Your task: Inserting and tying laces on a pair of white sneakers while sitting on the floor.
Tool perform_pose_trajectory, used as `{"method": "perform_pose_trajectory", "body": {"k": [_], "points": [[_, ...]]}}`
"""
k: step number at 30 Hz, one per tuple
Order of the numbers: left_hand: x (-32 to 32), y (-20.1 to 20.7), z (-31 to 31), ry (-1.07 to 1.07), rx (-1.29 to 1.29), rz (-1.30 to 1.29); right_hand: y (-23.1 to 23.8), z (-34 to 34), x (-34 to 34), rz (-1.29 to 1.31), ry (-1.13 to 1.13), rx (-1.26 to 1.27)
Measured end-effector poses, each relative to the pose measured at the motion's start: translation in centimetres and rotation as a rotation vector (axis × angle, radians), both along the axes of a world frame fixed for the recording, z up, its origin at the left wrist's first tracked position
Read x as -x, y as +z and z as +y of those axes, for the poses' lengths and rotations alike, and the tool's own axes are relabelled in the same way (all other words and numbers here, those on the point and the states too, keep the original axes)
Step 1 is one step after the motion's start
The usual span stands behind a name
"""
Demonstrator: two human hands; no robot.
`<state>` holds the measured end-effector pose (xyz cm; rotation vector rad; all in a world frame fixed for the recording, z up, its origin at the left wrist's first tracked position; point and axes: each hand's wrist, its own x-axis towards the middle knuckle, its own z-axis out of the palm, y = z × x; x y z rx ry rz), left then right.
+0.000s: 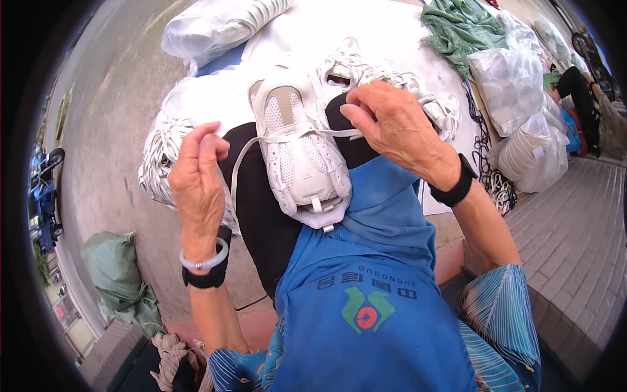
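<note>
Right-hand fingers: bent inward at the right hand (401, 127), thumb near the forefinger; whether they grip the lace passing just below, I cannot tell;
Left-hand fingers: curled at the left hand (198, 176), nothing seen between them; whether they press together, I cannot tell;
Lace: 1 flat white lace (287, 136) crosses the shoe; its right part runs toward the right hand, its left part loops down beside the left hand;
Shoe: 1 off-white mesh sneaker (310, 166) resting on the lap between the hands, toe pointing away; 2 pull tabs at the near end; faint marking there, too small to read;
Wrists: 2 black bands, 1 on each; 1 pale bangle (208, 262) on the left;
Apron print: blue apron (366, 251) with dark characters and Latin letters, upside down here; below them a green-and-red emblem (367, 310);
Left side: bundle of white laces (166, 157); farther off, green sack (108, 258);
Right side: clear bag of stacked pale pieces (532, 153), small white label on it, unreadable
</note>
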<state>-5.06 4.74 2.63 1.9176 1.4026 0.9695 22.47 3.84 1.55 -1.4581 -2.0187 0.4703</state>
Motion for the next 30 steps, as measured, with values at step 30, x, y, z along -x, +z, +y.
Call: {"method": "perform_pose_trajectory", "body": {"k": [30], "points": [[-2.3, -0.6, -0.1, -0.030, 0.287, 0.128, -2.3, 0.7, 3.4, 0.146, 0.080, 0.011]]}}
